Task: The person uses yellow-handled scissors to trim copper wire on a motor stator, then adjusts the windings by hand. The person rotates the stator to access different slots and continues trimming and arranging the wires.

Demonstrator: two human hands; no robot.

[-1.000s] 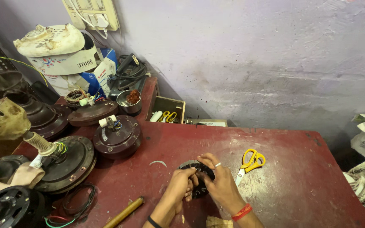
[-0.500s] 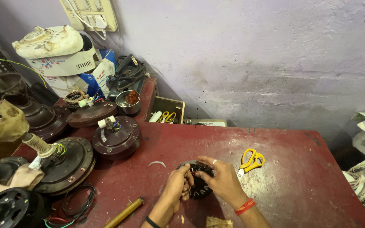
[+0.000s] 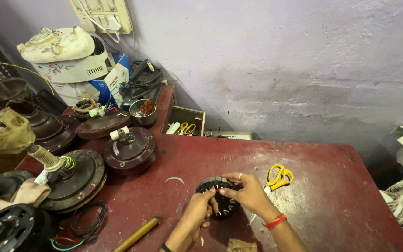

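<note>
2 hands, left (image 3: 197,212) and right (image 3: 247,193), work at 6 o'clock on 1 black slotted stator (image 3: 220,201). 2 yellow-handled scissors: 1 (image 3: 279,177) at 4 o'clock, 1 (image 3: 187,128) at 12 o'clock. 1 steel bowl (image 3: 143,112) at 11 o'clock.

Both forearms are bare from the bottom edge of the view up to the hands, with no sleeves showing. The right hand (image 3: 250,196) has a red band around its wrist, thin and snug, and a pale ring on one of its fingers (image 3: 240,176). The left hand (image 3: 198,212) has a dark band at the wrist, only partly seen at the frame's lower edge. No gloves cover either hand.
</note>
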